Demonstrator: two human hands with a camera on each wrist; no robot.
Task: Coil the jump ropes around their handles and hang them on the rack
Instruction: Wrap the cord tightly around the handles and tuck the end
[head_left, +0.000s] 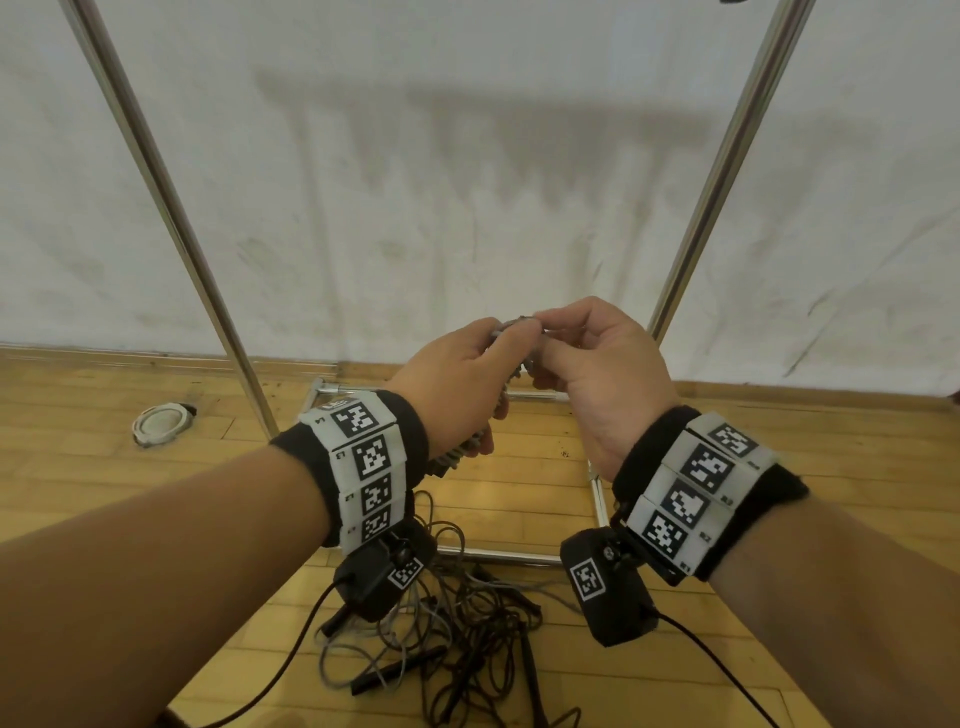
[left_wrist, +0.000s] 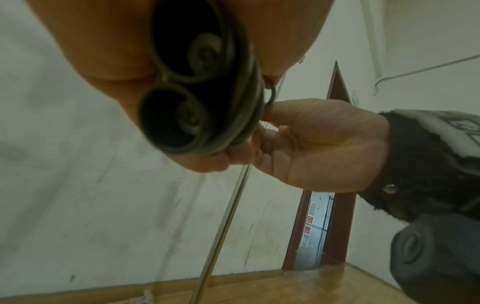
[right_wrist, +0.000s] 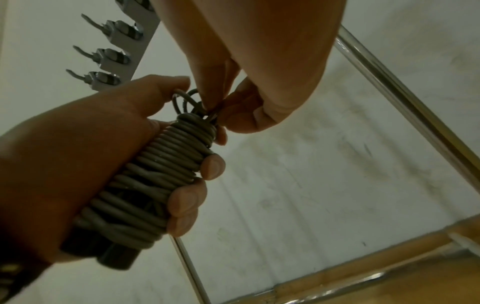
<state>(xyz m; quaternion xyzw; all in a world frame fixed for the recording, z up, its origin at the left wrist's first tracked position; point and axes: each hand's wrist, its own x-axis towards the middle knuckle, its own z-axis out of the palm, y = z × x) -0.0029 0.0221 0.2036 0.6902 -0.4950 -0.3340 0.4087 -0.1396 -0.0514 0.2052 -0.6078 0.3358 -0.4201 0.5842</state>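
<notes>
A grey jump rope (right_wrist: 166, 170) is wound in tight turns around its two black handles (left_wrist: 179, 115), which lie side by side. My left hand (head_left: 467, 379) grips this bundle around the middle and holds it upright at chest height. A small loop (right_wrist: 188, 99) of rope stands up at the bundle's top end. My right hand (head_left: 545, 338) pinches the rope there with thumb and fingertips. Only the bundle's lower end (head_left: 457, 457) shows in the head view. The rack's row of metal hooks (right_wrist: 109, 53) is above the hands.
The rack's two chrome posts (head_left: 171, 208) (head_left: 727, 171) rise on either side of my hands in front of a white wall. Its base bar (head_left: 498, 556) lies on the wooden floor. Several loose ropes (head_left: 457, 639) lie tangled below my wrists. A white round fitting (head_left: 158, 423) sits at the left.
</notes>
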